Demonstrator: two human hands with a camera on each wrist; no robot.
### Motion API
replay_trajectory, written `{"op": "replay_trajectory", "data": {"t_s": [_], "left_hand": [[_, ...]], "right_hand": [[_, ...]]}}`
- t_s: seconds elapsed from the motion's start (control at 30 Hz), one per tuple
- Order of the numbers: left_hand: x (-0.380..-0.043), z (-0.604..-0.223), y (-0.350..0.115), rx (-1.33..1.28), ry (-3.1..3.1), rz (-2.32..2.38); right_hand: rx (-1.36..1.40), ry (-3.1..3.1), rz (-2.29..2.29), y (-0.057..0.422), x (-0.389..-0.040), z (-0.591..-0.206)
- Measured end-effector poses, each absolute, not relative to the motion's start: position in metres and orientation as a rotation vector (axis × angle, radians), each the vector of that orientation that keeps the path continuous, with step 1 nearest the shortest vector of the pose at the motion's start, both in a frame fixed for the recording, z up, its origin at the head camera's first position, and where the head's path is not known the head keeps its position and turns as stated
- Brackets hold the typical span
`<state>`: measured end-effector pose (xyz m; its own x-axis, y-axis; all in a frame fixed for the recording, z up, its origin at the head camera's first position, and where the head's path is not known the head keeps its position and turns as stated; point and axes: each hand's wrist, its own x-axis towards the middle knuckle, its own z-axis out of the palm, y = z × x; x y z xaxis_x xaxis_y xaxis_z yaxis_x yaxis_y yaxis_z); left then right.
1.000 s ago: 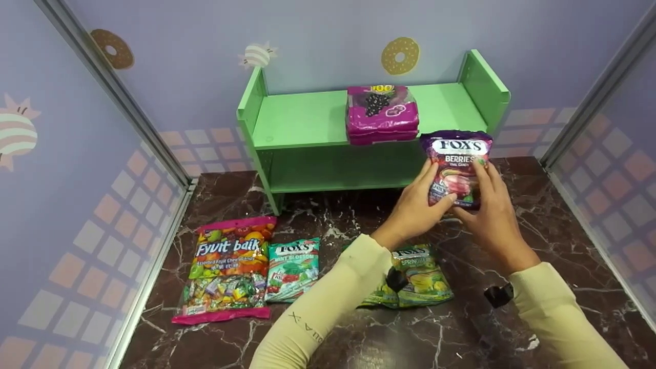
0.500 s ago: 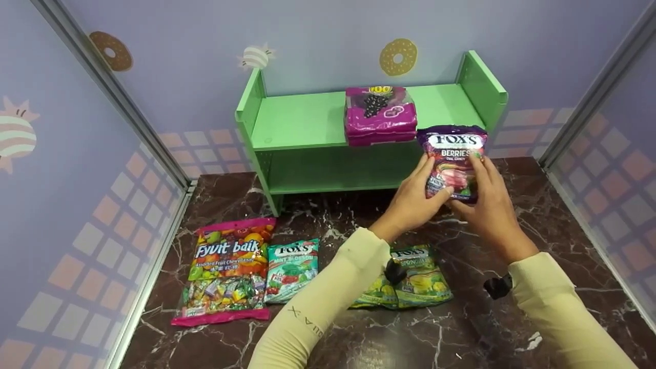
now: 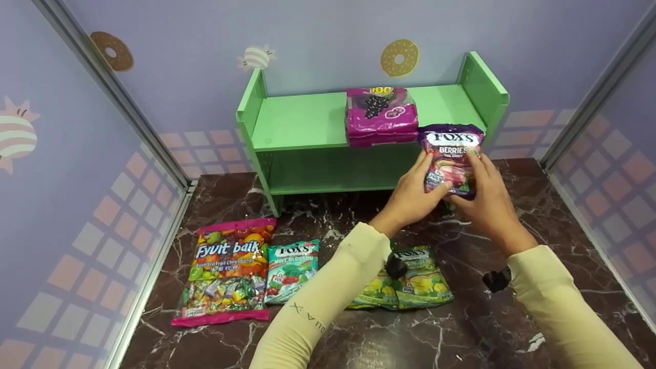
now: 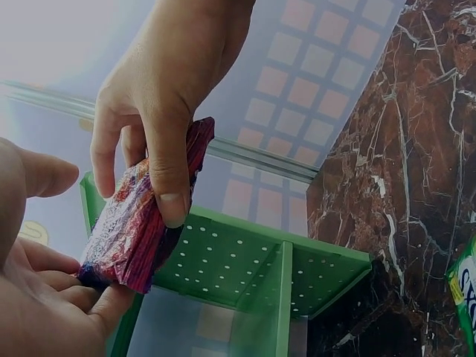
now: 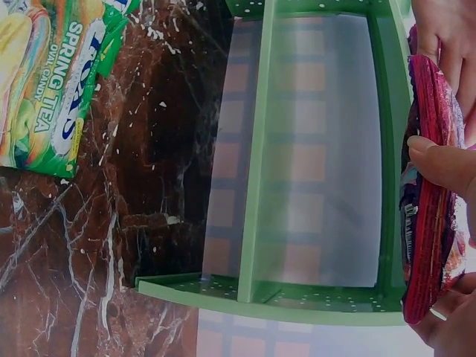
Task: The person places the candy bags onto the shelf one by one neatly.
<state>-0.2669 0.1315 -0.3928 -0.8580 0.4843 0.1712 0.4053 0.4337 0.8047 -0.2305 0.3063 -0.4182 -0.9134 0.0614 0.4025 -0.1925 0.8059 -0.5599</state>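
Note:
Between both hands is a purple Fox's Berries candy bag (image 3: 453, 161), its printed front facing up toward the head camera. My left hand (image 3: 410, 197) grips its left side and my right hand (image 3: 489, 205) its right side, thumbs low near the bottom edge. In the left wrist view the bag (image 4: 134, 230) shows edge-on, with fingers at both ends. The right wrist view shows its reddish-purple side (image 5: 430, 201) with a thumb pressed on it. In the head view the bag overlaps the front edge of the green shelf (image 3: 302, 123), just right of a magenta grape candy pack (image 3: 382, 118).
On the dark marble surface (image 3: 353, 338) lie a Fyuit baik bag (image 3: 228, 271), a mint blossom Fox's bag (image 3: 292, 271) and yellow-green Fox's spring tea bags (image 3: 423, 282), partly behind the left sleeve. Lilac panels (image 3: 605, 128) stand at the sides and back.
Both hands have raised the Berries bag slightly in the head view, toward the shelf's top board and a little left. The other bags have stayed where they were.

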Motion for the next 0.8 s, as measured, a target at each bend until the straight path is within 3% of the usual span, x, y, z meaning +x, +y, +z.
{"op": "replay_trajectory", "data": {"t_s": [0.8], "left_hand": [[-0.27, -0.388, 0.135, 0.847, 2.586, 1.463]], "right_hand": [[0.1, -2.588, 0.908, 0.31, -0.243, -0.406]]}}
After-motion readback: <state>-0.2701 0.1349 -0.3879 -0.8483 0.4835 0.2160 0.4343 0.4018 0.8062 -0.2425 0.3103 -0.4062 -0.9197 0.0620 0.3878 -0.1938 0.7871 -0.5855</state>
